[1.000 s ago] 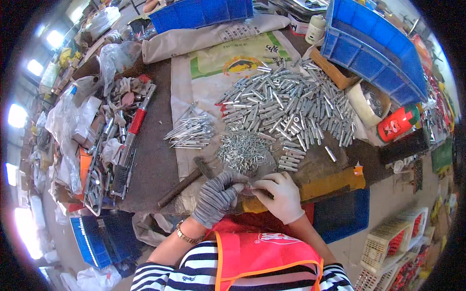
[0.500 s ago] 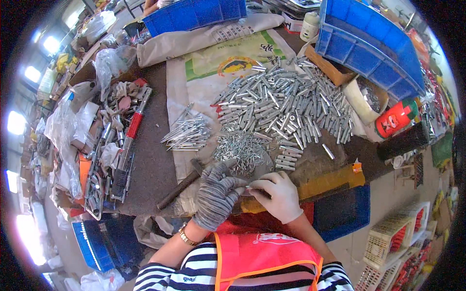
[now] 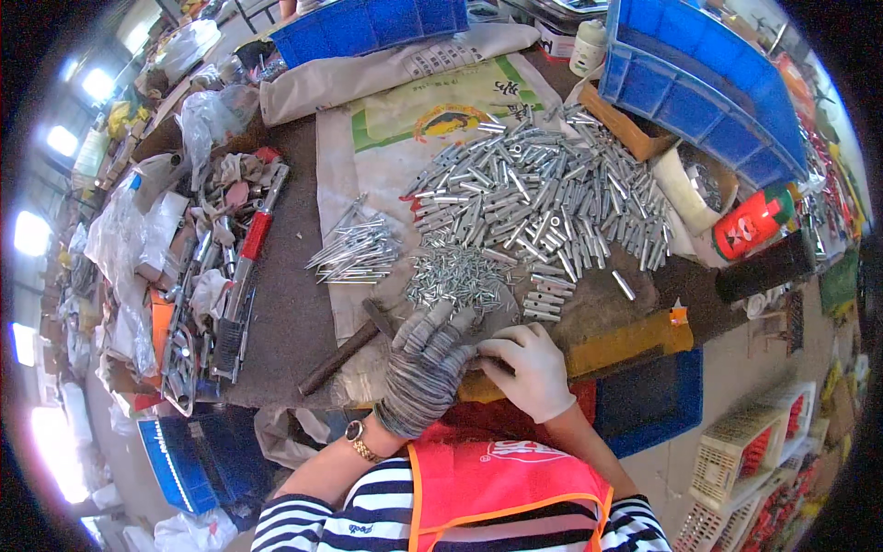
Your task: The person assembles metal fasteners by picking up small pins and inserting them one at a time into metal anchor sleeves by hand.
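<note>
My left hand, in a grey striped glove, reaches its fingers forward to the near edge of a heap of small metal pins. Its thumb side meets the fingertips of my right hand, which wears a white glove. The right thumb and fingers are pinched together; whatever lies between them is hidden. Beyond the small pins spreads a large heap of silver metal tubes. A bundle of long thin nails lies to the left. Beside my left hand rests a hammer.
A printed white sack lies under the metal parts. Blue bins stand at the back and right. Tools and plastic bags crowd the left side, including a red-handled tool. A red-and-green can is at right. Yellow tape covers the front edge.
My left hand has turned, and its fingers have straightened forward toward the small pins. The right hand stays almost in place, still pinched. A small bright piece seen between the hands earlier is hidden now.
</note>
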A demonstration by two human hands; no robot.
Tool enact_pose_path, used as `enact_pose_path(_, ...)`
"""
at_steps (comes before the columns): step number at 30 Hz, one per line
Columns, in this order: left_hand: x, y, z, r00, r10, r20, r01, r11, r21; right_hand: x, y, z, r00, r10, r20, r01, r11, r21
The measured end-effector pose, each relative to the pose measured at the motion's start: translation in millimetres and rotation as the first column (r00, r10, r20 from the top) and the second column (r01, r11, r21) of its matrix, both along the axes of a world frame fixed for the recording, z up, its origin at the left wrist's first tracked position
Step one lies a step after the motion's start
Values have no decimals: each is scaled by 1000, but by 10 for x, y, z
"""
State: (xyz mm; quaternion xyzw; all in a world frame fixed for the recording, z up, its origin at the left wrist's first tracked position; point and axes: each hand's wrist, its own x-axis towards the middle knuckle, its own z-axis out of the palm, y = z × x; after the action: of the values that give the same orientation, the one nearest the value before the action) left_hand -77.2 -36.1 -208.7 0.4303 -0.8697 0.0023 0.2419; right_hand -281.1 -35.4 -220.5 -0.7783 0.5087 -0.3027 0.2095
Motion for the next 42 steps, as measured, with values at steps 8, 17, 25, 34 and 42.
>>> enact_pose_path(8,293,85,251,980,183,73,-192,971,143,4,7,-19,1000,17,-2,-17,998,-55)
enact_pose_path(17,1023,165,-160,830,554,67,-558,828,55,31,-5,-48,999,43,-26,-46,987,-155)
enact_pose_path(25,1073,173,-267,848,530,-6,-529,847,53,127,-68,122,991,28,-128,-54,978,-202)
enact_pose_path(34,911,136,-292,902,431,-27,-431,902,-12,-169,-36,334,982,-108,-153,106,994,-15)
enact_pose_path(42,1021,99,-388,902,432,10,-431,901,-56,-2101,966,95,450,-886,-113,890,456,-27)
